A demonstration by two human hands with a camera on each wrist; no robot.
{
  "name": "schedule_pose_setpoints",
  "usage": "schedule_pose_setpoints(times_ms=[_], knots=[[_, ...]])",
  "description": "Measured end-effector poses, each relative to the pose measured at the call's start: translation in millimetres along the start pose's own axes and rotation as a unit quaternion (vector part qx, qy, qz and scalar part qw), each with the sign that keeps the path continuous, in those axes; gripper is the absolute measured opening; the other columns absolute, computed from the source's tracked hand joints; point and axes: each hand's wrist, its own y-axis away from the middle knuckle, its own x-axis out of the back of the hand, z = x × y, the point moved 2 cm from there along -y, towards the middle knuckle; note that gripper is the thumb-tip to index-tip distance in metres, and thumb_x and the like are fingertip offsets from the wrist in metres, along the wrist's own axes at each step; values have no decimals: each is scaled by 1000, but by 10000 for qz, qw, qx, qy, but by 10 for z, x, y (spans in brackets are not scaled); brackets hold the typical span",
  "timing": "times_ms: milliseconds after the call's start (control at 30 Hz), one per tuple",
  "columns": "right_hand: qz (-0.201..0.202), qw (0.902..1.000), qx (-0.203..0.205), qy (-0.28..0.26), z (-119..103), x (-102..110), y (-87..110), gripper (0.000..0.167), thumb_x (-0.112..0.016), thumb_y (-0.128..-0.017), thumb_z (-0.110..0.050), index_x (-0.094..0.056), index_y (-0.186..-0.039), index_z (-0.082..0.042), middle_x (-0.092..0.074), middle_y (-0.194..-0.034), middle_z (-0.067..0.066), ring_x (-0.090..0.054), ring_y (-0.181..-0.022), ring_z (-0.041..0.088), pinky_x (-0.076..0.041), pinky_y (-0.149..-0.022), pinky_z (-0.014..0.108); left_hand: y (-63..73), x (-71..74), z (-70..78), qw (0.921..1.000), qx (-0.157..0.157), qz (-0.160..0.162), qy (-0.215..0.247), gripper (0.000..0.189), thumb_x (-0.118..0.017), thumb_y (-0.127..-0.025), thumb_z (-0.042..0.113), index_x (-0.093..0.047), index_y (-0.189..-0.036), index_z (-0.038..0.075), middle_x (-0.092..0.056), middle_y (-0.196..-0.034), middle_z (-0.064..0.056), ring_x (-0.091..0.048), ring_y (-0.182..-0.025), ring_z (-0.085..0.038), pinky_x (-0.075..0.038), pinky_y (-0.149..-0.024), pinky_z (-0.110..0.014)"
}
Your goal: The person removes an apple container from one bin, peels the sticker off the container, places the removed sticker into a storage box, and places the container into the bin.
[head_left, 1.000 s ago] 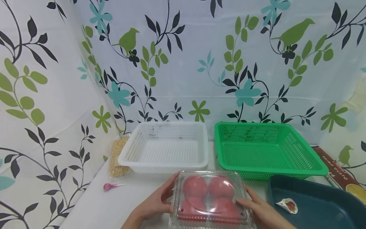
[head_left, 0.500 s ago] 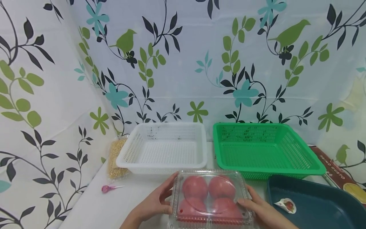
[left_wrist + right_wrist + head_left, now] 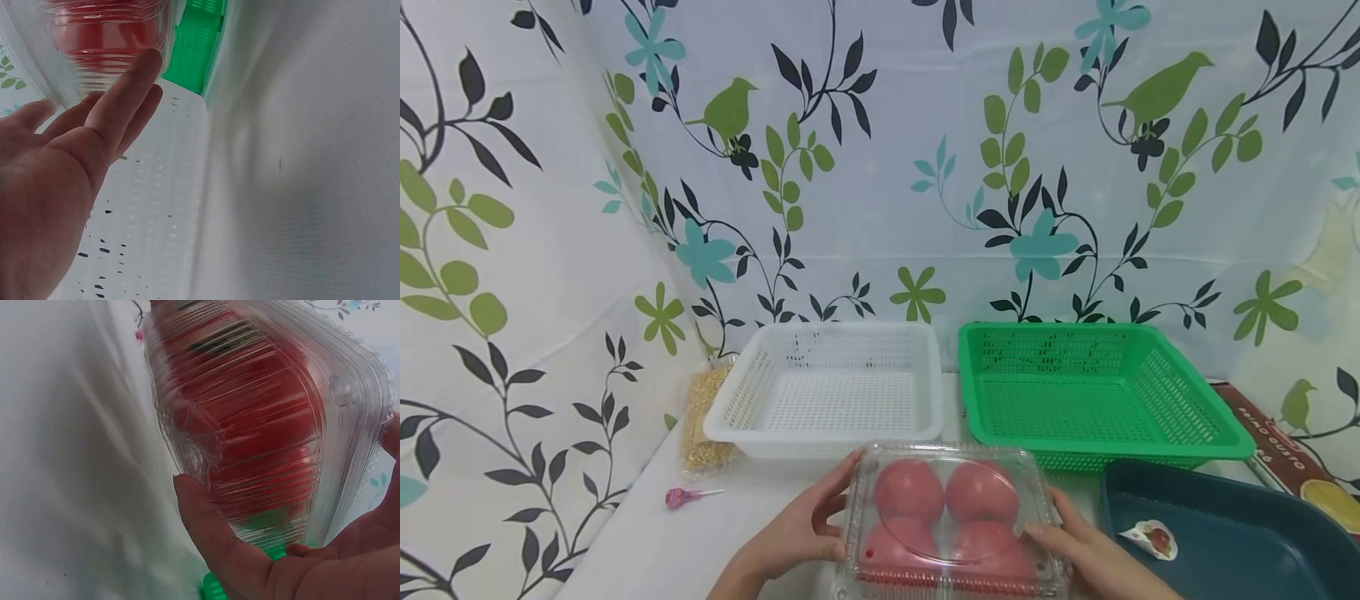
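Both hands hold a clear plastic clamshell box (image 3: 946,521) at the front middle of the head view, lid upward. Through the lid show several round, pinkish-red fruits (image 3: 910,492) that look like tomatoes. My left hand (image 3: 793,533) grips the box's left side, thumb near the front; in the left wrist view its fingers (image 3: 125,100) reach along the ribbed wall. On the opposite side my right hand (image 3: 1086,546) has its thumb on the lid's edge. The right wrist view shows a finger (image 3: 212,525) under the lower wall, with the box raised over the white cloth.
Behind the box stand a white basket (image 3: 842,432) and a green basket (image 3: 1112,454). A dark blue tray (image 3: 1240,533) at right bears a small printed wrapper (image 3: 1152,538). A red package (image 3: 1273,433) lies beyond it. At left are a lollipop (image 3: 677,497) and a bag of grain (image 3: 706,417).
The box has shifted very slightly left and its front has tilted a little, both hands keeping their hold. The head view has turned slightly to the right.
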Motion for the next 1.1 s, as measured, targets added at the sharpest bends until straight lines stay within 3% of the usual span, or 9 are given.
schedule_pose_setpoints(times_ms=[133,333,433,567,767,933,1100], knots=[[-299,9994,126,110,-45,37,45,79,-37,-111,-30,27,-154,-12,-33,-147,28,-54,-122,31,-51,-98,49,-6,-4,30,9996,-257,-45,101,103,-77,-89,42,-10,-163,16,-6,-167,-19,-28,-144,-45,-49,-101,-48],[-771,9968,127,-183,-113,47,97,73,-30,-112,-29,28,-155,-19,-3,-157,32,-47,-131,35,-46,-104,56,-22,-49,115,9985,-519,107,102,100,-73,-91,46,-10,-163,16,-4,-166,-23,-28,-143,-44,-49,-101,-46],[-663,9975,123,-208,-127,20,105,73,-31,-112,-28,27,-156,-19,-6,-156,32,-49,-129,37,-46,-102,56,-32,-57,136,9982,-539,238,110,99,-72,-92,47,-10,-164,17,-3,-166,-23,-26,-144,-45,-48,-102,-45],[-440,9985,124,-293,-125,-8,103,76,-35,-111,-28,25,-156,-18,-29,-151,22,-52,-126,37,-48,-101,56,-40,-53,137,9973,-591,385,185,96,-72,-92,44,-12,-163,18,-5,-165,-24,-25,-144,-44,-49,-100,-47],[4,9995,172,-284,-132,-40,124,79,-38,-110,-31,24,-157,-19,-47,-139,10,-57,-120,31,-51,-98,51,-85,-79,211,9952,-814,535,125,90,-70,-95,38,-17,-162,13,-13,-164,-26,-35,-141,-33,-49,-101,-45],[314,9991,260,-135,-194,-63,90,79,-38,-109,-34,21,-158,-17,-48,-138,5,-58,-118,26,-52,-97,48,-69,-100,290,9939,-746,816,25,84,-68,-97,36,-20,-161,13,-13,-163,-29,-35,-140,-41,-48,-101,-41],[773,9958,379,303,-291,-104,43,79,-41,-107,-37,12,-160,-12,-41,-146,9,-57,-117,22,-52,-95,47,-31,-124,325,9888,-484,1396,189,72,-59,-100,27,-22,-160,14,-14,-163,-27,-36,-140,-44,-50,-100,-40]])
